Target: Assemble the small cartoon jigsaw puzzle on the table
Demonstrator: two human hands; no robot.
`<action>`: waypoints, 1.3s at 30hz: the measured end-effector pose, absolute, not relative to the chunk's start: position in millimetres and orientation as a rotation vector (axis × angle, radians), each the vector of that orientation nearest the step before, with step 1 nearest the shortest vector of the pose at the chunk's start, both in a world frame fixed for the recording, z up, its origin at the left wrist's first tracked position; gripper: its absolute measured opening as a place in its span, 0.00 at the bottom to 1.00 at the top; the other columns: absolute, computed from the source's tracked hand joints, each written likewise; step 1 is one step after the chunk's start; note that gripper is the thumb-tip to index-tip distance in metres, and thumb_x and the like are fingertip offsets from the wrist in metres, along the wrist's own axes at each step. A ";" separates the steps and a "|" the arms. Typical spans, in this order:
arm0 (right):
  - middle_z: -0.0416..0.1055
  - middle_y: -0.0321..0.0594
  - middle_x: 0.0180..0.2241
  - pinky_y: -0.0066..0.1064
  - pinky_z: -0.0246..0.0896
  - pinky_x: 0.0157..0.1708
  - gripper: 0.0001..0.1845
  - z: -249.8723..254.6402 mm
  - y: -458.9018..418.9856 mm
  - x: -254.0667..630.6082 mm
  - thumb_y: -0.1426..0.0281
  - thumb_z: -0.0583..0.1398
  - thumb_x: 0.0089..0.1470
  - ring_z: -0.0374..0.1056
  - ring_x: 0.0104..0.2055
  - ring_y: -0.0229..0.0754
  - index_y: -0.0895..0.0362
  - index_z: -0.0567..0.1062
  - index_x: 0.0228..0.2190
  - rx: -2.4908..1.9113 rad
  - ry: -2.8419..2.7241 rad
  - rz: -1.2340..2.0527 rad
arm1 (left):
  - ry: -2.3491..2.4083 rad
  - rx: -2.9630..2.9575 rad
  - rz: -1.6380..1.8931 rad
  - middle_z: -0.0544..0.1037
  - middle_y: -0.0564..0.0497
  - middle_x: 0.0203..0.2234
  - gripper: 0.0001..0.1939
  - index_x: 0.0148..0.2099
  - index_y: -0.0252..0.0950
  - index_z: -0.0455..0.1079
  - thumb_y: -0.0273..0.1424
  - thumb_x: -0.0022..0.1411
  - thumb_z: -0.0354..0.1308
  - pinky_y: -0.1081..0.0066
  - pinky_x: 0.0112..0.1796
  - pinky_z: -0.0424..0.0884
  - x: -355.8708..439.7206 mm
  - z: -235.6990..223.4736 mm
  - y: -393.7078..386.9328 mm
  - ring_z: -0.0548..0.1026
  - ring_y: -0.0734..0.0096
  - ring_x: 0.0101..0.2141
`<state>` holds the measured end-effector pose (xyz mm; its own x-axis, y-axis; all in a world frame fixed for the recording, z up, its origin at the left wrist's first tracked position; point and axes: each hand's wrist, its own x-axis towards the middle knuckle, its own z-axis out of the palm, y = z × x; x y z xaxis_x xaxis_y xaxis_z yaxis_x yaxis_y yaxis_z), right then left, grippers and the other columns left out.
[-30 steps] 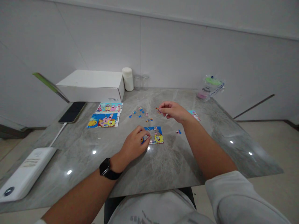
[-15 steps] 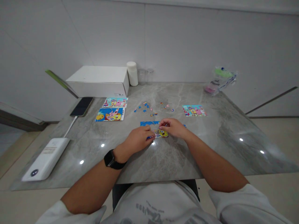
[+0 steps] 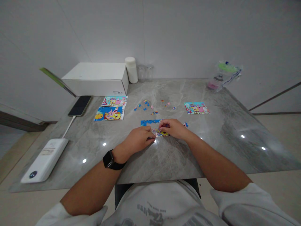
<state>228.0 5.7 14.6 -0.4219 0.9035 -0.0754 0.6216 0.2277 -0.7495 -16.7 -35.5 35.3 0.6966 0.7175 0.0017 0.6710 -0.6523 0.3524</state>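
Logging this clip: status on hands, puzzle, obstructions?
Left hand at puzzle, near left part. Right hand over its right side, grip unclear. Puzzle incomplete, partly covered by both hands. Loose pieces lie beyond.

Behind your left hand (image 3: 137,138) you wear a square black watch (image 3: 108,159); farther back from the grip, a pale, loose-sleeved shirt (image 3: 145,194) with grey print (image 3: 155,216)

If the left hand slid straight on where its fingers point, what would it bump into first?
Probably the unfinished jigsaw puzzle, right by the left hand's fingertips. I can't tell whether they already touch it.
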 end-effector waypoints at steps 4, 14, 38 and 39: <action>0.79 0.35 0.31 0.28 0.61 0.36 0.05 14.3 7.0 229.0 0.73 0.65 0.58 0.71 0.33 0.37 0.56 0.83 0.35 -1.419 -2.090 1.064 | 1.132 2.569 0.248 0.80 0.49 0.42 0.09 0.51 0.46 0.84 0.34 0.72 0.64 0.67 0.43 0.73 -18.2 30.7 -34.8 0.79 0.63 0.44; 0.77 0.34 0.31 0.30 0.64 0.35 0.09 10.0 7.0 226.2 0.65 0.68 0.54 0.71 0.33 0.38 0.55 0.80 0.37 -1.240 -1.826 1.379 | 1.314 2.387 0.627 0.79 0.49 0.44 0.10 0.52 0.42 0.79 0.35 0.70 0.66 0.63 0.47 0.75 -12.9 26.7 -34.6 0.78 0.62 0.45; 0.81 0.39 0.36 0.32 0.66 0.37 0.12 19.4 4.7 221.2 0.60 0.68 0.57 0.72 0.36 0.41 0.55 0.82 0.38 -1.266 -1.718 1.254 | 1.206 2.542 0.580 0.78 0.49 0.46 0.07 0.46 0.42 0.81 0.36 0.72 0.63 0.66 0.45 0.75 -10.9 23.8 -40.9 0.77 0.66 0.43; 0.82 0.40 0.38 0.32 0.67 0.40 0.09 18.9 5.8 223.6 0.64 0.67 0.58 0.73 0.39 0.42 0.54 0.83 0.39 -1.302 -1.808 1.149 | 1.184 2.546 0.519 0.78 0.49 0.47 0.07 0.47 0.43 0.82 0.36 0.72 0.63 0.66 0.45 0.75 -10.9 24.3 -41.5 0.77 0.66 0.43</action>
<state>223.6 5.8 18.9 -0.3183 0.9480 -0.0018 0.4046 0.1341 -0.9046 -10.9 -41.5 24.3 0.5983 0.7758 0.2005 0.6733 -0.6224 0.3992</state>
